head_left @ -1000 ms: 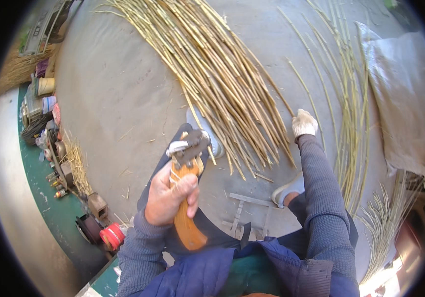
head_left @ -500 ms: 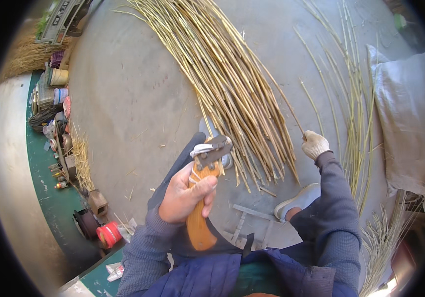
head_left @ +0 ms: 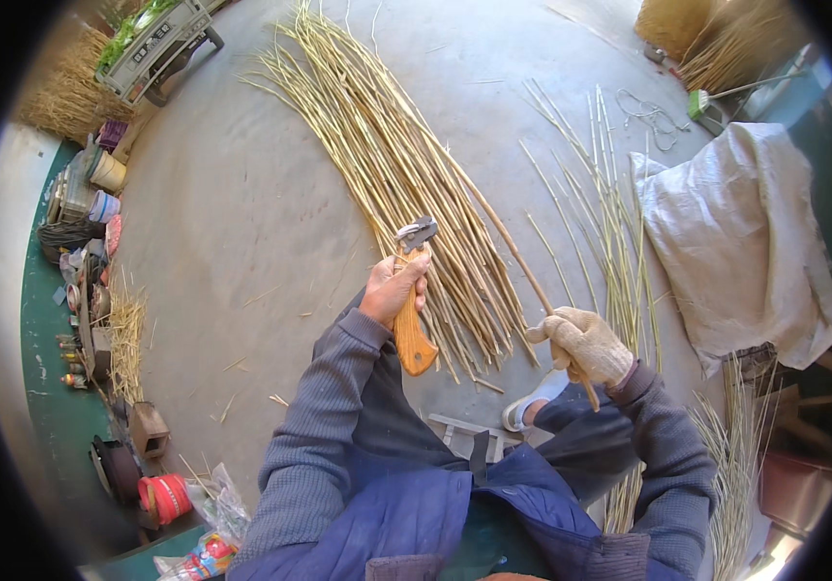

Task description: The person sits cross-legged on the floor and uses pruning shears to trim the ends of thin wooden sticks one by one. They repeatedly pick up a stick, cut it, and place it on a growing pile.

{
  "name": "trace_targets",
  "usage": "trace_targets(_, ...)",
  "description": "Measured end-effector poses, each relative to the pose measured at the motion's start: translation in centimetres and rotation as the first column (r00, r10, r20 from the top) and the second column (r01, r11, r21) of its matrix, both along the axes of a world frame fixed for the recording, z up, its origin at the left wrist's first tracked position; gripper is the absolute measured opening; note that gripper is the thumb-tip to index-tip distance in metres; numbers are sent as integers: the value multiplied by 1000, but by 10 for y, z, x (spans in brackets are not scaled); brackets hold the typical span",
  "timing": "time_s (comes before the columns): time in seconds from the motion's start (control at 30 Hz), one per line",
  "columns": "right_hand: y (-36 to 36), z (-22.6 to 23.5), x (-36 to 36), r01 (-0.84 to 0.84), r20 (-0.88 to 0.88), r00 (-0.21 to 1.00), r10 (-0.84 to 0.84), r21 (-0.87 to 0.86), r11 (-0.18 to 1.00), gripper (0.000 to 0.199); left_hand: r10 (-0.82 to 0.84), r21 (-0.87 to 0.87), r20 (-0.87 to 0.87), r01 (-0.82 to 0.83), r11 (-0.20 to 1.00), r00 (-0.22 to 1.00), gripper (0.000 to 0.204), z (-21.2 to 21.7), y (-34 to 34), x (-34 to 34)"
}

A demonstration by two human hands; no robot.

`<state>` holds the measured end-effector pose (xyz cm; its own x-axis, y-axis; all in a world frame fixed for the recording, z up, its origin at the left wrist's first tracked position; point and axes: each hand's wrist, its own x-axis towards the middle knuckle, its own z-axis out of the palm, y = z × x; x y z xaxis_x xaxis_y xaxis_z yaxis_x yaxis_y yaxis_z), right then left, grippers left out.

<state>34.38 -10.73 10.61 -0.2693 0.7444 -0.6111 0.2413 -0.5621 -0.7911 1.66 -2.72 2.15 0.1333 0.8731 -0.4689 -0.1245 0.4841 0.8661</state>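
My bare left hand (head_left: pixel 394 292) is wrapped round the wooden handle of a hand tool (head_left: pixel 414 334). The tool's dark metal head, bound with something white, points up and away from me. In a pale work glove, my right hand (head_left: pixel 585 347) grips one brown stalk (head_left: pixel 522 261) near its thick end, and a short piece sticks out below the fist. From there the stalk runs up and to the left, over a large bundle of long stalks (head_left: pixel 406 184) lying on the floor. The tool and the held stalk are apart.
Thinner greenish stalks (head_left: pixel 619 203) lie to the right, beside a large whitish woven sack (head_left: pixel 740 242). A low stool (head_left: pixel 459 431) stands between my legs. Along the left wall are tubs, tools, straw and a red spool (head_left: pixel 164 498). A small cart (head_left: pixel 159 48) stands far left.
My right hand has drawn the stalk toward me, so its end now shows below the glove. The tool stays in my left hand. The view has shifted, showing more of the far floor.
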Motion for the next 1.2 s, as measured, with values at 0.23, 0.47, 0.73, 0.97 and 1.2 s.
trace_targets(0.23, -25, 6, -41, 28, -48, 999, -13, 334, 942, 33, -199, 142, 24, 194, 971, 980, 26, 32, -82, 6)
trace_targets(0.47, -20, 28, -91, 160, -143, 985, -91, 598, 785, 34, -506, 62, 10, 505, 861, 862, 50, 102, -212, -3)
trace_targets(0.73, -37, 53, -125, 287, -200, 958, -206, 655, 699, 37, -444, 173, -131, 461, 870, 887, 42, 111, -239, -8)
trace_targets(0.97, -53, 64, -139, 350, -206, 934, -291, 678, 646, 28, -295, 335, -285, 383, 861, 912, 40, 103, -243, -4)
trace_targets(1.2, -73, 61, -143, 370, -184, 923, -338, 667, 647, 29, -273, 292, -391, 400, 869, 879, 37, 102, -239, -9)
